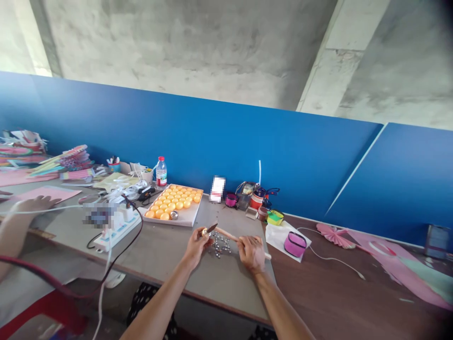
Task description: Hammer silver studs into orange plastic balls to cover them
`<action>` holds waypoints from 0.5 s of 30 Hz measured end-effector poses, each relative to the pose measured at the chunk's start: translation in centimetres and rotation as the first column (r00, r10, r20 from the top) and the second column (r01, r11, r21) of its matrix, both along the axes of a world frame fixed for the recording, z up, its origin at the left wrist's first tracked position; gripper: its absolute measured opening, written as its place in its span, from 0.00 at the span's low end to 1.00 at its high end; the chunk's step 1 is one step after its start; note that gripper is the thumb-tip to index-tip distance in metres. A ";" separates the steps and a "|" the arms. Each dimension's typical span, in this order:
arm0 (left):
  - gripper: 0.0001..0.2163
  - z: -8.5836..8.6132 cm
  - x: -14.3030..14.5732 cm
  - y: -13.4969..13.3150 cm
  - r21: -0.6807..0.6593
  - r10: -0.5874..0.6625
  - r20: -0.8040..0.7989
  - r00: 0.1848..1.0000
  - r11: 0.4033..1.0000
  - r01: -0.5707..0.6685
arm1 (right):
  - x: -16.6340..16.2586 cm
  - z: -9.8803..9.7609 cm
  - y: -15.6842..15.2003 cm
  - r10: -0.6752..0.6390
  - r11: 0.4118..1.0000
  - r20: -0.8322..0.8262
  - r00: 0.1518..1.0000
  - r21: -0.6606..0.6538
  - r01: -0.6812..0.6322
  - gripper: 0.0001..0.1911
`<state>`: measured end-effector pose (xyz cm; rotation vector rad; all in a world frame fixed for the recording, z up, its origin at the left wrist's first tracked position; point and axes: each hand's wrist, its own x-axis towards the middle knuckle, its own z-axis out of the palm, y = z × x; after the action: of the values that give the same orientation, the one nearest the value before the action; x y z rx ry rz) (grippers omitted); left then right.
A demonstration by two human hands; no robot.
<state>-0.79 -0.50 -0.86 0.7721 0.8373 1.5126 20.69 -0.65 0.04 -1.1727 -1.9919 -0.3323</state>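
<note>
My left hand (197, 245) is closed, pinching a small shiny ball (204, 232) between its fingertips. My right hand (251, 251) is wrapped round the wooden handle of a small knife-like tool (226, 234), whose dark blade tip points at the ball. Between the two hands a pile of several small silvery balls (219, 245) lies on the grey table (166, 255). Behind them stands a white tray (187, 218) holding rows of orange balls (173, 200) and one silvery ball.
A white power strip (118, 226) with cables lies at left, by another person's hand (33, 204). A water bottle (161, 173), small jars and tape rolls (253, 198), a pink pouch (295, 243) on white paper and pink paper fans (334, 233) line the blue partition.
</note>
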 end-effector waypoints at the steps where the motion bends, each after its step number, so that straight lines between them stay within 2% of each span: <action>1: 0.21 0.1 0.0 0.0 0.001 0.000 -0.006 1.000 1.000 0.000 | 0.0 0.0 0.0 -0.013 1.000 -0.021 1.000 0.012 0.013 0.09; 4: 0.20 0.2 0.0 -0.1 0.007 -0.001 -0.021 1.000 1.000 0.001 | 0.2 0.0 0.0 -0.030 0.999 -0.058 0.998 0.030 0.032 0.10; 9: 0.20 0.5 0.1 -0.2 -0.012 0.010 -0.011 1.000 1.000 -0.010 | 0.2 0.0 0.1 -0.039 0.999 0.012 0.999 0.021 0.038 0.09; 15: 0.20 0.2 0.0 0.0 0.017 -0.009 -0.013 1.000 1.000 0.009 | 0.2 0.1 0.1 -0.041 0.998 -0.047 0.998 0.040 0.043 0.11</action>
<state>-0.81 -0.55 -0.66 0.7978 0.8302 1.5105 20.89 -0.52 0.10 -1.1876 -1.9139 -0.3632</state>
